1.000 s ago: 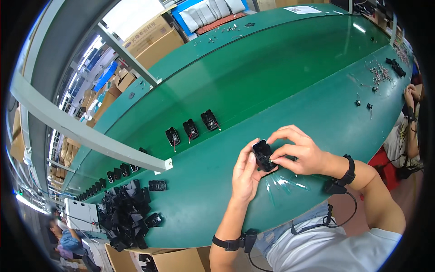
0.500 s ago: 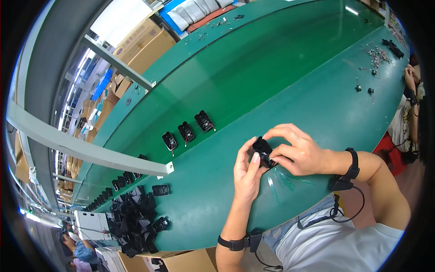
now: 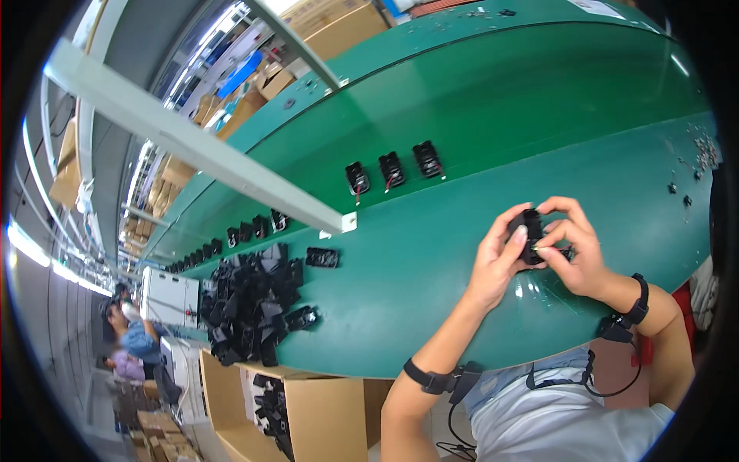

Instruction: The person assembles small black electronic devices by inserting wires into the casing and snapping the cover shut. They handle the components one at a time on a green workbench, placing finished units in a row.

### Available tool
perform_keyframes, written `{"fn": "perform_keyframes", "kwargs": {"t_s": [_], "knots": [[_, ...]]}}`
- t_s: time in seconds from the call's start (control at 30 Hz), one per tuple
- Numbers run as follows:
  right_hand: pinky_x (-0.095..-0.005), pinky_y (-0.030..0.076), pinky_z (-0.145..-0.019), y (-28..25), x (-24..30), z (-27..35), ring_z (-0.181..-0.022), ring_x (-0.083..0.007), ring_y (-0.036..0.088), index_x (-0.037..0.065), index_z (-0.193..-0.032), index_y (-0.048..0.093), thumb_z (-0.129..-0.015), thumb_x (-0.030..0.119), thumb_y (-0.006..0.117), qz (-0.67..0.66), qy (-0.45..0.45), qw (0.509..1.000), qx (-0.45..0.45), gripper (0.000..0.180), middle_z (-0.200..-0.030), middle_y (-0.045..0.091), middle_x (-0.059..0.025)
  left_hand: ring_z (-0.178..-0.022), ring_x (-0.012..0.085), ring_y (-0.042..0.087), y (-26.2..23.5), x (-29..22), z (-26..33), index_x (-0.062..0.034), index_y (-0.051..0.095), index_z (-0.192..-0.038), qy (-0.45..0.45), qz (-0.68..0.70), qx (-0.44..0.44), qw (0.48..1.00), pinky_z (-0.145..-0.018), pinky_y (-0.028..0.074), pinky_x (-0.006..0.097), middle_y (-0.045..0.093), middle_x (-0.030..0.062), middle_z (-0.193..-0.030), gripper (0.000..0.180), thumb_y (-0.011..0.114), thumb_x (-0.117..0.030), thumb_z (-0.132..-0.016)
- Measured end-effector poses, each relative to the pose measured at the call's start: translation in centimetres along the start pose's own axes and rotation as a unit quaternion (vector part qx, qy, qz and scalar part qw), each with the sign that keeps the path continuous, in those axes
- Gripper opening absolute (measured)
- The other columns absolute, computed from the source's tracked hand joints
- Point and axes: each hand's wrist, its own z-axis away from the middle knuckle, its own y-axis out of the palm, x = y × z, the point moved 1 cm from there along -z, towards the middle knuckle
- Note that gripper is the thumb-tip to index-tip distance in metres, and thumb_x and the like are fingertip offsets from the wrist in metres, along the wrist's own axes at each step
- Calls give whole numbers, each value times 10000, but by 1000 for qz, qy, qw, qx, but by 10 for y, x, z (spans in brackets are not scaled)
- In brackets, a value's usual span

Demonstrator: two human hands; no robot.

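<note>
Over the near half of the green table, my left hand (image 3: 496, 258) grips a small black plastic housing (image 3: 532, 223), its thumb along the near side. My right hand (image 3: 575, 248) is at the housing's right side, thumb and index finger pinched together against it. Whatever is in that pinch is too small to make out. A bit of dark material shows by the right fingers. Thin clear plastic strips (image 3: 539, 291) lie on the table just below my hands.
Left on the table is a heap of black housings (image 3: 250, 300), with single ones (image 3: 322, 257) beside it. Housings with red wires (image 3: 391, 169) line the green belt (image 3: 493, 100). A grey metal post (image 3: 208, 146) slants across the left. Small parts (image 3: 702, 154) lie far right; an open carton (image 3: 327, 416) stands below.
The view has turned, so the table, heap and carton appear shifted. My hands still hold the housing together, now tilted more upright, with the right fingers still pinched at its side.
</note>
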Motion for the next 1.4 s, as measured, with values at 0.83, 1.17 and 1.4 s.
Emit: {"fn": "perform_keyframes", "kwargs": {"t_s": [0.83, 1.17, 1.4], "knots": [[-456, 436, -1022, -10, -60, 11, -1348, -374, 476, -6, -1033, 702, -877, 272, 642, 142, -87, 980, 106, 324, -1543, 386, -233, -821, 82, 608, -14, 49, -28, -21, 369, -1459, 183, -30, -19, 982, -613, 528, 223, 565, 72, -1165, 510, 565, -159, -1008], [-466, 400, -1061, -10, -55, 4, -1364, -351, 463, -30, -929, 706, -865, 357, 635, 69, -39, 991, 108, 399, -1537, 398, -241, -881, 101, 597, -22, 45, -34, -14, 361, -1466, 223, -96, -27, 970, -682, 530, 251, 558, 88, -1173, 507, 541, -162, -1017], [-473, 361, -1103, -10, -56, 0, -1385, -363, 437, -49, -908, 692, -860, 322, 626, 60, -38, 989, 133, 380, -1542, 382, -244, -1113, 170, 558, -23, 41, -29, 1, 336, -1484, 253, -212, -56, 942, -943, 489, 324, 550, 134, -1239, 514, 491, -211, -1042]]}}
